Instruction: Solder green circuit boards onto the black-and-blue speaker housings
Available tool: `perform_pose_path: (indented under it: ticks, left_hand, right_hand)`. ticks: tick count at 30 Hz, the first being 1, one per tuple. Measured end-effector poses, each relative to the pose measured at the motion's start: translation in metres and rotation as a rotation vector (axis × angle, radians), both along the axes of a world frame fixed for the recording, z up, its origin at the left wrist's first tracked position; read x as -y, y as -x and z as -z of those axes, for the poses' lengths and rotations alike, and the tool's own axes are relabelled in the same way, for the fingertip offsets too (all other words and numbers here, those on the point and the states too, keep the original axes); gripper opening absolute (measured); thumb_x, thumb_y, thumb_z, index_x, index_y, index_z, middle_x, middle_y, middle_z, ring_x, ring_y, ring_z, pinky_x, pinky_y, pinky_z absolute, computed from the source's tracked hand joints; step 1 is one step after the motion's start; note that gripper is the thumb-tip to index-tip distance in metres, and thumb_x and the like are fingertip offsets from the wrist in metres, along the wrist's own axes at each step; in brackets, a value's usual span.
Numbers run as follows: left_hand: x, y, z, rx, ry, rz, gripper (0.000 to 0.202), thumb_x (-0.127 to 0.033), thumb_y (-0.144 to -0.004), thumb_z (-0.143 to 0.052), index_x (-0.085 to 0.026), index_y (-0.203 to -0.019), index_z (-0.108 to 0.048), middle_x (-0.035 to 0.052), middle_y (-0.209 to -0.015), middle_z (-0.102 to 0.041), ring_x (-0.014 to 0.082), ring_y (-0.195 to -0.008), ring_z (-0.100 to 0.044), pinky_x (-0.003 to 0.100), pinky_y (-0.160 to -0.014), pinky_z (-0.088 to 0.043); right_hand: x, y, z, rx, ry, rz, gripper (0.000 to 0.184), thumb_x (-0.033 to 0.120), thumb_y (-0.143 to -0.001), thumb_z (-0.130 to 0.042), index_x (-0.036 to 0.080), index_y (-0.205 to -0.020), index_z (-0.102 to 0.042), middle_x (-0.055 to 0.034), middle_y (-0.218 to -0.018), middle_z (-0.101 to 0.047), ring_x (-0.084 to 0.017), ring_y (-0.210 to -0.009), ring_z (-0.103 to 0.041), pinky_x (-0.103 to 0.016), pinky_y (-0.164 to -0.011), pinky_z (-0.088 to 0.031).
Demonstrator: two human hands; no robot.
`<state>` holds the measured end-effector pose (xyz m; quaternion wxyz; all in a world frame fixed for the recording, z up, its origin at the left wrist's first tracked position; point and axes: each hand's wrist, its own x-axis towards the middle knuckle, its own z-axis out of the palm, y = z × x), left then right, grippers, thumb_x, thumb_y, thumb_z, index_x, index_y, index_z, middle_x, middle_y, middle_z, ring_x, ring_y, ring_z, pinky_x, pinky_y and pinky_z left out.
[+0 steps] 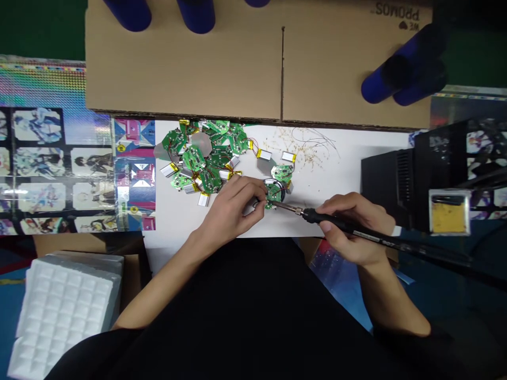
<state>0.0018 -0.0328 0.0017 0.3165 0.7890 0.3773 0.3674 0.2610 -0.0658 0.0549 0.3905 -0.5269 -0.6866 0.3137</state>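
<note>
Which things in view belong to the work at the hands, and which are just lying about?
In use: left hand holding a green circuit board; right hand with soldering iron; pile of boards and batteries.
Lying about: cardboard sheet, white foam block, blue cylinders.

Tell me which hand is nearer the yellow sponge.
Right. The right hand, gripping a soldering iron, sits left of the yellow sponge; the left hand is farther left, at a green circuit board.

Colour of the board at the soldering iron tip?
The circuit board is green, best seen in the head view.
</note>
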Motion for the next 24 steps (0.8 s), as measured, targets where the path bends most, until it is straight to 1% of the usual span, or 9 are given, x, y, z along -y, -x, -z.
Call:
perform_pose_path:
  ticks: [4, 9, 13, 16, 19, 22, 24]
  left_hand:
    - [0.0, 0.0, 0.001, 0.0, -0.001, -0.004, 0.011, -0.011, -0.102, -0.062, -0.021, -0.1, -0.059, 0.0057, -0.105, -0.074, 0.0196, -0.099, -0.069, 0.036, -0.091, -0.051]
    - [0.001, 0.001, 0.001, -0.013, 0.013, -0.011, 0.01, -0.012, -0.102, -0.061, -0.021, -0.099, -0.059, 0.0058, -0.105, -0.075, 0.0201, -0.097, -0.068, 0.037, -0.09, -0.05]
    - [0.001, 0.001, 0.001, -0.015, 0.01, -0.011, 0.01, -0.012, -0.102, -0.06, -0.021, -0.098, -0.059, 0.0062, -0.105, -0.075, 0.0201, -0.097, -0.068, 0.037, -0.09, -0.05]
    - [0.001, 0.001, 0.0, -0.019, 0.018, -0.013, 0.01, -0.012, -0.102, -0.06, -0.021, -0.098, -0.059, 0.0061, -0.105, -0.075, 0.0202, -0.097, -0.068, 0.037, -0.09, -0.05]
    - [0.0, 0.001, 0.0, -0.021, 0.024, -0.014, 0.01, -0.013, -0.102, -0.06, -0.022, -0.098, -0.06, 0.006, -0.105, -0.075, 0.0206, -0.097, -0.069, 0.038, -0.09, -0.05]
    - [0.0, 0.001, 0.0, -0.012, 0.02, -0.01, 0.01, -0.013, -0.102, -0.06, -0.022, -0.098, -0.06, 0.0062, -0.105, -0.075, 0.021, -0.098, -0.069, 0.038, -0.091, -0.051]
    - [0.0, 0.001, 0.0, -0.009, 0.02, -0.009, 0.01, -0.012, -0.102, -0.06, -0.021, -0.098, -0.059, 0.0065, -0.105, -0.075, 0.021, -0.099, -0.069, 0.038, -0.091, -0.051]
  right_hand:
    - [0.0, 0.0, 0.0, 0.001, 0.005, -0.008, 0.013, 0.02, -0.078, -0.077, 0.025, -0.09, -0.076, 0.0005, -0.071, -0.078, -0.015, -0.052, -0.07, -0.023, -0.045, -0.054]
    - [-0.002, -0.001, 0.0, -0.003, 0.038, -0.029, 0.011, 0.022, -0.078, -0.078, 0.025, -0.089, -0.075, -0.0005, -0.071, -0.078, -0.016, -0.053, -0.069, -0.026, -0.047, -0.054]
    - [-0.004, 0.001, -0.002, -0.02, 0.037, -0.053, 0.014, 0.02, -0.077, -0.077, 0.025, -0.09, -0.075, -0.0002, -0.073, -0.078, -0.016, -0.054, -0.07, -0.025, -0.047, -0.054]
    - [-0.003, -0.001, -0.002, 0.005, 0.039, -0.043, 0.012, 0.022, -0.079, -0.078, 0.026, -0.091, -0.076, -0.0003, -0.073, -0.078, -0.016, -0.053, -0.069, -0.026, -0.046, -0.054]
    - [0.001, -0.008, 0.005, -0.023, 0.002, 0.021, 0.009, 0.03, -0.084, -0.079, 0.026, -0.092, -0.078, -0.0023, -0.075, -0.079, -0.019, -0.057, -0.07, -0.03, -0.048, -0.055]
    - [0.007, -0.015, 0.013, -0.173, -0.066, 0.133, 0.015, 0.041, -0.087, -0.082, 0.027, -0.092, -0.079, -0.0038, -0.074, -0.076, -0.021, -0.059, -0.07, -0.035, -0.048, -0.054]
    - [0.01, -0.014, 0.016, -0.26, -0.096, 0.205, 0.018, 0.042, -0.085, -0.086, 0.027, -0.091, -0.078, -0.0035, -0.073, -0.073, -0.021, -0.057, -0.068, -0.036, -0.046, -0.052]
